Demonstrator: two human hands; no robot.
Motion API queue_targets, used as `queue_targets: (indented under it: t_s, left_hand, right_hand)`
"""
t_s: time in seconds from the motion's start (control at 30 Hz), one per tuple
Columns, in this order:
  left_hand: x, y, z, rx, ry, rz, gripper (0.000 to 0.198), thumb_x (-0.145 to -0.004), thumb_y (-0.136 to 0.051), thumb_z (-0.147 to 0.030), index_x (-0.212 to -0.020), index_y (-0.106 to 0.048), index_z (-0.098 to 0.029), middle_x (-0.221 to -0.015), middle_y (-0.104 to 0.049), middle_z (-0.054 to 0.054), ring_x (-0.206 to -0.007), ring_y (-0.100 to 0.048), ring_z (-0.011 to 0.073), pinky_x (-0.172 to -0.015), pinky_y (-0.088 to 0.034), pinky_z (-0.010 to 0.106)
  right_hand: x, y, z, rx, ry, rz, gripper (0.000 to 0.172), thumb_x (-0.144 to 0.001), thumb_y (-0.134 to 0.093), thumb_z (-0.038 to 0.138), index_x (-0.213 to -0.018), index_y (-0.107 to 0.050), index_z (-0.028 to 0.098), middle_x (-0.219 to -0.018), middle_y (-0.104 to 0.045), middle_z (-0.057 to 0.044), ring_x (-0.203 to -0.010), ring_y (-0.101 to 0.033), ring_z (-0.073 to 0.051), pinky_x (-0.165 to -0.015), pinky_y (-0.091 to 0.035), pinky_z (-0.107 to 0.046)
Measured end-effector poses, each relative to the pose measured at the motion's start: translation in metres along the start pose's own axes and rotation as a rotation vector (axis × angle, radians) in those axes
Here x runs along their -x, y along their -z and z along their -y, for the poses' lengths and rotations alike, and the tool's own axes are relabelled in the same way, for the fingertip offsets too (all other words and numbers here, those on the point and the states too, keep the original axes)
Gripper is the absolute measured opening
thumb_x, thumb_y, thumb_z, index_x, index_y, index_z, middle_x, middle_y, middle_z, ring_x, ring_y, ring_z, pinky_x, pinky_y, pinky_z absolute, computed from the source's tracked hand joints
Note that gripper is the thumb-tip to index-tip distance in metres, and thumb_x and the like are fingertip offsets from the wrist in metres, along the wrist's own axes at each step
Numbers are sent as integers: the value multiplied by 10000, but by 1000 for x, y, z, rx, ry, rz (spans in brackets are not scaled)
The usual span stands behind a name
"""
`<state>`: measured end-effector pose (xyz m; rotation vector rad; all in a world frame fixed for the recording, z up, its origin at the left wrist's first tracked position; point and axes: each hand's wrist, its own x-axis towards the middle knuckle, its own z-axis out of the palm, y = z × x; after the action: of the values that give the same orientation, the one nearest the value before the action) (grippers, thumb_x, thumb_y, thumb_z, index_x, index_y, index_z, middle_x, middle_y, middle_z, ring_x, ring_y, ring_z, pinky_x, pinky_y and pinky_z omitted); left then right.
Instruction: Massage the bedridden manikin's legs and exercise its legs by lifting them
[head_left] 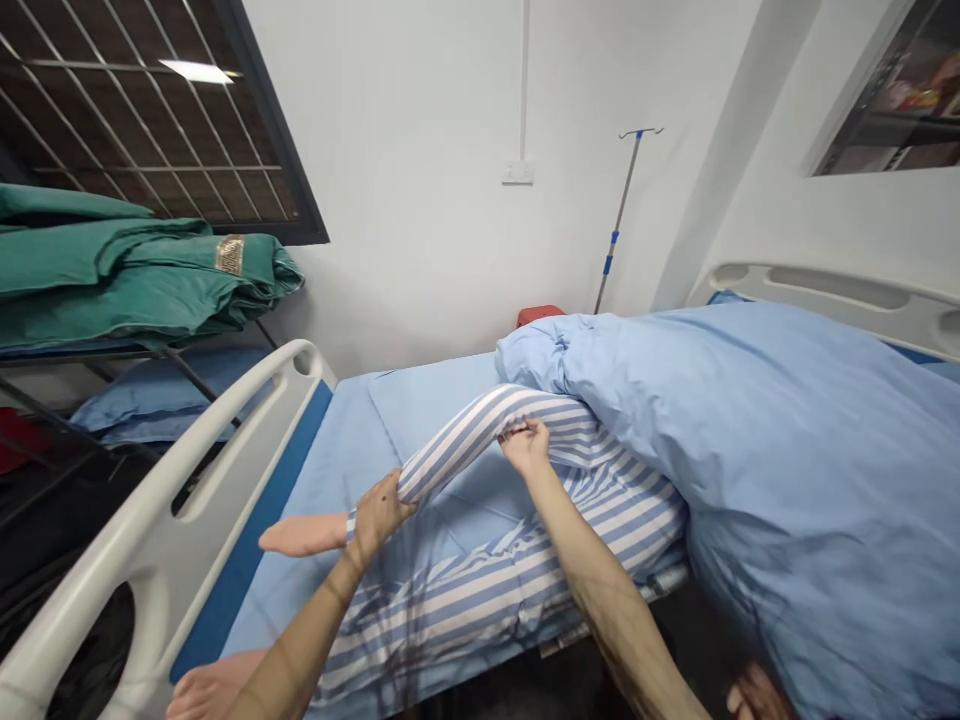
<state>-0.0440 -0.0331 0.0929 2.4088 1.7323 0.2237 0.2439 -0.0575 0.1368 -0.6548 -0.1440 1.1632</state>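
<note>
A figure in blue-and-white striped trousers [480, 560] lies on a hospital bed [420, 400], its far leg bent with the knee [517, 405] raised. My left hand [379, 510] is closed around the striped trouser cuff at the ankle, just above a bare foot [300, 535]. My right hand [527, 445] pinches the striped fabric at the raised knee. A second bare foot [214, 685] shows at the bottom left, partly behind my left arm. A light blue quilt [787, 440] covers the upper body.
The white footboard [187, 470] runs along the left. Folded green sheets [135, 270] lie on a rack at the left, under a barred window. An IV pole [619, 215] stands by the white wall. The white headboard [832, 295] is at the right.
</note>
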Motion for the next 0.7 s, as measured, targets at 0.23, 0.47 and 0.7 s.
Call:
queue_targets:
  t_s: [0.23, 0.47, 0.7]
  left_hand:
    - [-11, -24, -93, 177, 50, -51, 379, -873, -560, -344, -1195, -493, -155, -1123, -704, 180, -1068, -659, 302, -798, -414, 349]
    - [-22, -4, -39, 27, 16, -15, 443, -841, -606, -367, -1230, -518, -173, -1206, -695, 142, -1102, -653, 313, -835, -439, 345]
    - [-15, 33, 62, -251, -86, 98, 476, -796, -610, -230, -1264, -548, -165, -1252, -692, 131, -1105, -656, 298, -899, -464, 348]
  right_hand:
    - [-11, -8, 62, -106, -97, 94, 89, -785, -522, 298, -741, -537, 222, -665, -628, 9, -646, -605, -150, -636, -510, -270]
    - [-10, 4, 33, -160, -159, 70, 60, -737, -574, 267, -723, -526, 233, -683, -650, 12, -726, -629, -169, -725, -525, -309]
    - [0, 46, -56, 45, -309, -70, 108, -676, -558, 166, -711, -471, 221, -631, -615, 37, -740, -582, -169, -774, -469, -348]
